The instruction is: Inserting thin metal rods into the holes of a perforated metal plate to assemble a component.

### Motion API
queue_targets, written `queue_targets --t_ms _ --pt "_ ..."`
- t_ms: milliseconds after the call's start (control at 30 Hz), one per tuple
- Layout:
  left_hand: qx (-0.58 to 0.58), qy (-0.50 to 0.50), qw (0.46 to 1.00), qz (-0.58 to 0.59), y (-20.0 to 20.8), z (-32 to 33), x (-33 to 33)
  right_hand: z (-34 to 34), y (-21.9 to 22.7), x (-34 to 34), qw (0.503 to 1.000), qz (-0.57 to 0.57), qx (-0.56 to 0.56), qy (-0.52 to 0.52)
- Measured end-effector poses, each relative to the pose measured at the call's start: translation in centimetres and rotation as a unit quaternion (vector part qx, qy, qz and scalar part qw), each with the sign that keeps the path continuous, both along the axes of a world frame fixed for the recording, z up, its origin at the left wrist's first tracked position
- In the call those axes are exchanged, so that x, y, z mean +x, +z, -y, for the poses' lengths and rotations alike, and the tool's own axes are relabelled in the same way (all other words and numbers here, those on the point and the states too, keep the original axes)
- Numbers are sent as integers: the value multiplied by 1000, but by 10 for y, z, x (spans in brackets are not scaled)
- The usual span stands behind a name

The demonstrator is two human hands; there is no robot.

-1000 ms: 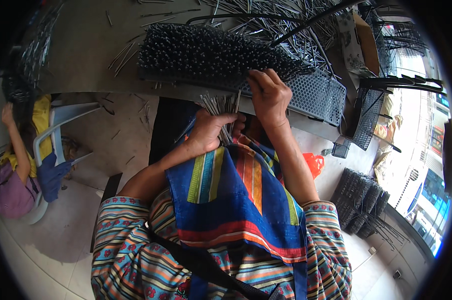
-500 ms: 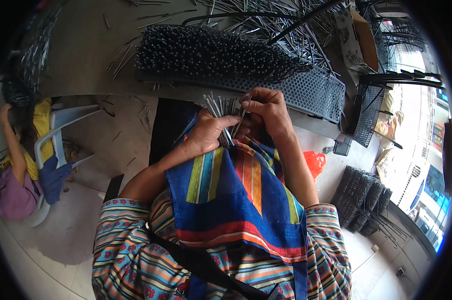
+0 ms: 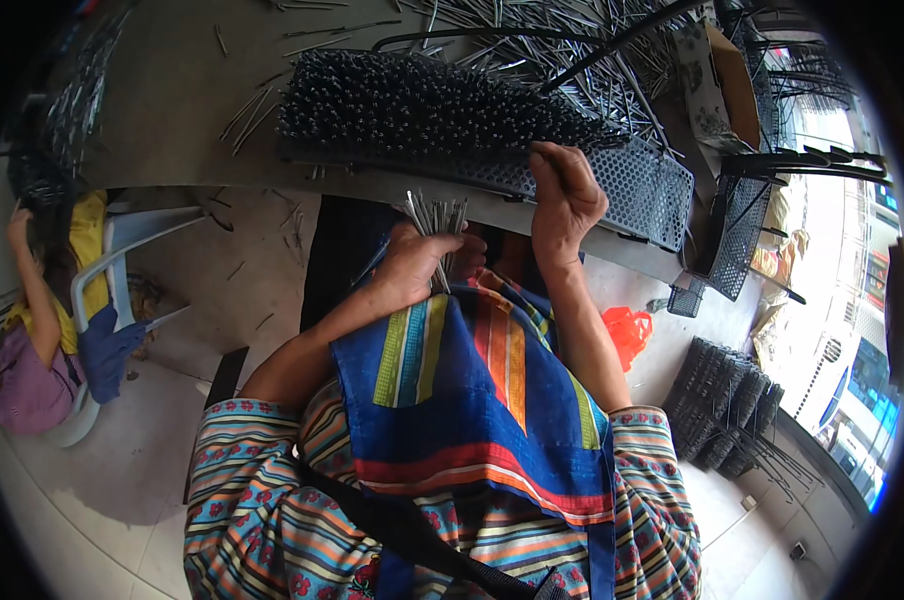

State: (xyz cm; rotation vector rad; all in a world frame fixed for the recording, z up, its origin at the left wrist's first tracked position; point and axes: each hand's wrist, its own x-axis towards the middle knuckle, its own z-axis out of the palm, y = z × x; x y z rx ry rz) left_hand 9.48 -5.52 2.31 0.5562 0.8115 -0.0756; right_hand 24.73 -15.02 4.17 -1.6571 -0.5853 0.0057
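Observation:
My left hand (image 3: 415,264) is wrapped round a bundle of thin metal rods (image 3: 437,213), which stands upright above my lap. My right hand (image 3: 569,200) is raised at the near edge of a perforated metal plate (image 3: 647,185), its fingers pinched together. Whether a rod sits in that pinch is hidden. Just beyond the fingertips, a dense block of dark upright rods (image 3: 422,105) fills most of the plate. A blue striped apron (image 3: 452,400) covers my lap below the hands.
Loose rods (image 3: 612,90) lie heaped behind the plate, under a dark bar. A cardboard box (image 3: 717,85) and black mesh racks (image 3: 737,235) stand right. Dark wire pieces (image 3: 722,400) are stacked on the floor. Another person (image 3: 37,370) sits at left beside a pale chair (image 3: 122,280).
My right hand has moved away from the bundle, up and to the right, to the plate's near edge. My left hand stays on the rods, nearly still.

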Motion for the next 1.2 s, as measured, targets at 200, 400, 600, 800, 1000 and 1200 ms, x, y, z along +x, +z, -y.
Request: queue_targets --t_ms 200,400,600,800,1000,1200 --pt "-9 12 1000 17 -5 1 0 4 3 -6 997 61 -47 2" --pt "-12 21 999 32 -7 1 -1 2 3 -9 994 90 -64 1" --pt "-19 40 999 14 -6 2 -1 -6 6 -6 990 110 -92 7" --pt "-28 59 998 22 -7 2 -1 -8 -10 -9 977 122 -175 14" --pt "-41 57 997 37 -9 2 0 -15 -4 -2 964 159 -211 17" --pt "-82 64 993 49 -14 0 0 -14 0 -1 940 227 -240 82"
